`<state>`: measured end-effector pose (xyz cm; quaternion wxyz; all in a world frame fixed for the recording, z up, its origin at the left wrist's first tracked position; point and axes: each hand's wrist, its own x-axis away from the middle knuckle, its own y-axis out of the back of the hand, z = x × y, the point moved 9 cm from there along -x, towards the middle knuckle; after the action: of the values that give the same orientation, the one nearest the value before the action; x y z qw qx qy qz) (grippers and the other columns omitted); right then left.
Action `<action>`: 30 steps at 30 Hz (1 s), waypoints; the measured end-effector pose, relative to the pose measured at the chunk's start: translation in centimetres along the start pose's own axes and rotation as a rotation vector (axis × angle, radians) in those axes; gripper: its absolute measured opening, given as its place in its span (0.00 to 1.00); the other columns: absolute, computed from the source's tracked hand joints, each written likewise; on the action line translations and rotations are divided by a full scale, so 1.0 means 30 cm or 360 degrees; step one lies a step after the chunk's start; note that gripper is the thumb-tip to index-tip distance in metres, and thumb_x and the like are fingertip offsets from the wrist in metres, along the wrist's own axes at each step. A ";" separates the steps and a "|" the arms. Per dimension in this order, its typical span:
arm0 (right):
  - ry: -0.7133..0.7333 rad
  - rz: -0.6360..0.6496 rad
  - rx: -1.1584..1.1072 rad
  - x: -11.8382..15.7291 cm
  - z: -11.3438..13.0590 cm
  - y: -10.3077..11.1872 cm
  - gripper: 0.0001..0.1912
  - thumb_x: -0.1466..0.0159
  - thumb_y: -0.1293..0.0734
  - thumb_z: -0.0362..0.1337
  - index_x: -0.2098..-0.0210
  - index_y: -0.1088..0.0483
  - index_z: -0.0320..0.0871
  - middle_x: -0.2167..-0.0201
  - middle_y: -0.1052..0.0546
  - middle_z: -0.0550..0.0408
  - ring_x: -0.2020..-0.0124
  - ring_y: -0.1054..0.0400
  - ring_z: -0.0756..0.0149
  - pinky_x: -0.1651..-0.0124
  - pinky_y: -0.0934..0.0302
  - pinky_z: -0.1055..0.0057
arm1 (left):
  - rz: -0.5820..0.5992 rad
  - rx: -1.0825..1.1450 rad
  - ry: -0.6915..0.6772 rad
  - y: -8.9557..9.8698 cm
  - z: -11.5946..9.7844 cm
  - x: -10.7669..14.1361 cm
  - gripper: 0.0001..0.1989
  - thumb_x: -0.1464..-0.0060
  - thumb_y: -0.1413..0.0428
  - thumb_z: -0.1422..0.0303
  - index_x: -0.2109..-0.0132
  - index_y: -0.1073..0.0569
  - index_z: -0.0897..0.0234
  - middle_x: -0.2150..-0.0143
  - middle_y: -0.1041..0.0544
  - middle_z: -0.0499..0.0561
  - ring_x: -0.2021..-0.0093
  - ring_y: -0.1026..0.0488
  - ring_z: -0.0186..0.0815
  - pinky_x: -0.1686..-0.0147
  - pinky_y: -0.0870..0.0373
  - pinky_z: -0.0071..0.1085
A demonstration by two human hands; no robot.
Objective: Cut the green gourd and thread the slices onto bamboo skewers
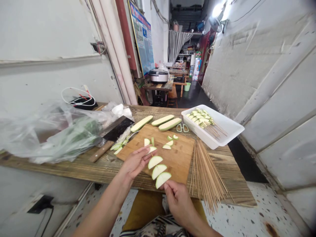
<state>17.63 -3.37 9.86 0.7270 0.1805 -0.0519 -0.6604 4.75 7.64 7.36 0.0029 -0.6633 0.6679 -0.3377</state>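
My right hand (176, 196) is closed at the near end of a skewer that carries several half-round zucchini slices (159, 171); the stick itself is mostly hidden by the slices and fingers. At the skewer's far end, my left hand (137, 161) pinches another pale green-edged slice (151, 149). Both hands are over the near part of a wooden cutting board (181, 158). Loose slices (169, 144) and a few small pieces lie on the board beyond my hands.
Halved zucchini (170, 124) and scissors (182, 127) lie behind the board. A cleaver (116, 131) and plastic bags (56, 131) are to the left. On the right, bare skewers (207, 174) fan past the table edge, near a white tub (229, 128) of filled skewers.
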 end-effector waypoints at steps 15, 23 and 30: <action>-0.0074 -0.0185 -0.0197 -0.003 -0.023 0.001 0.16 0.35 0.45 0.39 0.72 0.31 0.38 0.85 0.46 0.64 0.82 0.51 0.72 0.79 0.54 0.76 | 0.0125 0.0323 0.0016 -0.117 0.044 -0.003 0.13 0.42 0.53 0.67 0.55 0.29 0.70 0.63 0.22 0.59 0.67 0.23 0.38 0.66 0.26 0.33; -0.0056 -0.0189 -0.0158 0.003 -0.014 0.015 0.17 0.36 0.45 0.39 0.73 0.31 0.38 0.83 0.41 0.62 0.80 0.48 0.72 0.76 0.51 0.77 | -0.0052 0.0310 -0.0197 -0.127 0.042 0.015 0.07 0.45 0.49 0.74 0.61 0.28 0.70 0.60 0.23 0.58 0.58 0.24 0.39 0.57 0.28 0.34; -0.0085 -0.0141 -0.0151 0.009 -0.022 0.010 0.17 0.35 0.46 0.39 0.72 0.31 0.37 0.80 0.36 0.58 0.77 0.44 0.70 0.74 0.50 0.76 | 0.0017 0.0307 -0.0140 -0.134 0.041 0.031 0.11 0.43 0.52 0.68 0.62 0.28 0.71 0.61 0.22 0.60 0.58 0.25 0.40 0.59 0.27 0.35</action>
<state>18.16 -3.49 9.32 0.7033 0.1303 -0.0318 -0.6981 8.75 6.71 8.66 0.0977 -0.6706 0.6350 -0.3709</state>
